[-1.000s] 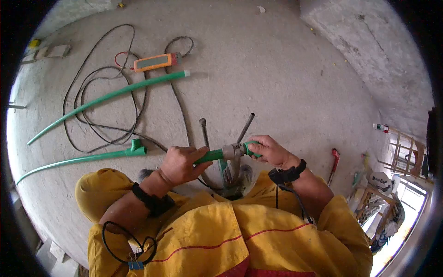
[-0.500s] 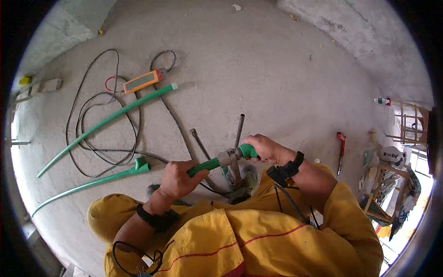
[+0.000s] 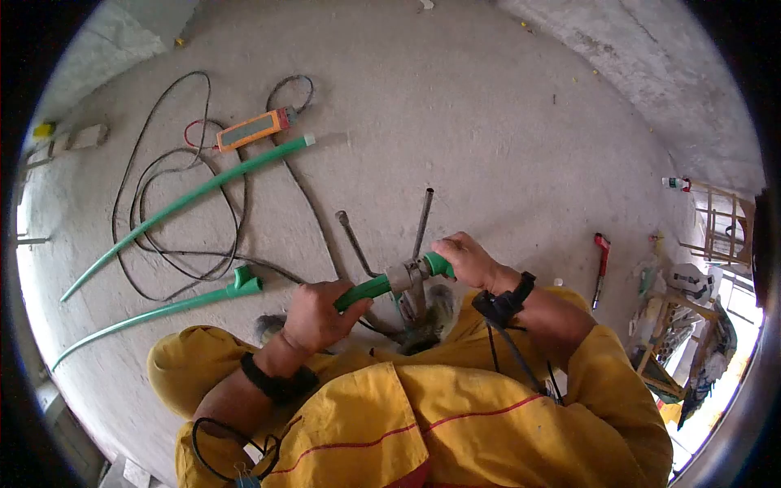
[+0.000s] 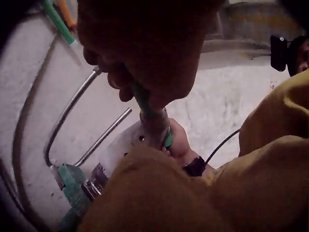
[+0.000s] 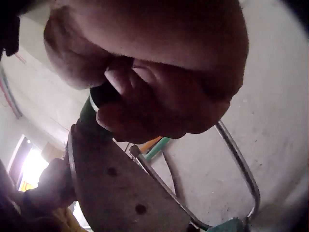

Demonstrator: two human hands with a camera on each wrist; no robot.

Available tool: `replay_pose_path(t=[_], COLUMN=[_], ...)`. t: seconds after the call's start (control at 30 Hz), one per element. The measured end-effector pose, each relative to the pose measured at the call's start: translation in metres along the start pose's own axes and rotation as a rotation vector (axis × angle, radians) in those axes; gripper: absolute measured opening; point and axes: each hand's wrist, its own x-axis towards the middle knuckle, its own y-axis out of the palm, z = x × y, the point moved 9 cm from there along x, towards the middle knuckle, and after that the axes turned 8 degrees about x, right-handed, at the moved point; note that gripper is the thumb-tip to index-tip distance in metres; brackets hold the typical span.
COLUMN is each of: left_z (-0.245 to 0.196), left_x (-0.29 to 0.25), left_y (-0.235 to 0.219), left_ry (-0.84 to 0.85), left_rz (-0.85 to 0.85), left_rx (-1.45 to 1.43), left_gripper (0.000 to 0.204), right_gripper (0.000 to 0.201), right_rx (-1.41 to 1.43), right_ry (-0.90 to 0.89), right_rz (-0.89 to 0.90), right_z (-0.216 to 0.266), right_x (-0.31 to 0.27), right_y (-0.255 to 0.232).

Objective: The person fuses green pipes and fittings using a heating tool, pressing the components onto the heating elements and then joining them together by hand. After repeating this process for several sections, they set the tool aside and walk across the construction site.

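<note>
In the head view the left hand [image 3: 317,314] grips a green pipe [image 3: 366,291] whose far end meets a grey metal heating head [image 3: 404,276]. On the head's other side, the right hand [image 3: 472,259] holds a green fitting [image 3: 439,264] against it. The left wrist view has the left hand [image 4: 140,53] curled round the pipe, with the metal plate [image 4: 126,145] below. From the right wrist view, the right hand [image 5: 154,87] wraps the fitting, mostly hidden by its fingers, above the holed plate [image 5: 120,183]. Two metal stand legs [image 3: 423,224] stick out beyond the tool.
Further left on the floor lie a long green pipe [image 3: 187,200], a green pipe with a tee [image 3: 171,307], an orange device [image 3: 250,130] and a looped black cable [image 3: 118,203]. A red-handled tool [image 3: 602,264] lies right, near a wooden frame [image 3: 720,220] and bags.
Over the last second the head view has shifted and turned slightly. Both hands keep their grips on the pipe and fitting, which stay at the metal head.
</note>
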Motion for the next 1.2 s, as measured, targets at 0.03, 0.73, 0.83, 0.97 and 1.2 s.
replay_pose_path(t=[0.03,0.73,0.83,0.97,1.2], left_z=[-0.001,0.044,0.037,0.03,0.018], left_x=[0.0,-0.001,0.006,0.007,0.008], left_y=[-0.001,0.016,0.014,0.013,0.007], left_ry=[0.008,-0.542,-0.339,-0.278,-0.194], left_rz=[-0.005,0.549,0.365,0.343,0.211], left_rx=[-0.004,-0.297,-0.152,-0.123,-0.079], left_gripper=[0.023,0.039,0.037,0.034,0.027], right_gripper=[0.046,0.04,0.041,0.044,0.05], right_rx=[-0.073,-0.525,-0.467,-0.384,-0.325], right_ry=[-0.094,-0.521,-0.513,-0.453,-0.278], right_rz=[-0.003,0.039,0.03,0.052,0.057], right_z=[0.005,0.063,0.057,0.05,0.03], right_x=[0.002,-0.009,-0.005,-0.002,0.008], right_y=[-0.001,0.012,0.014,0.013,0.008])
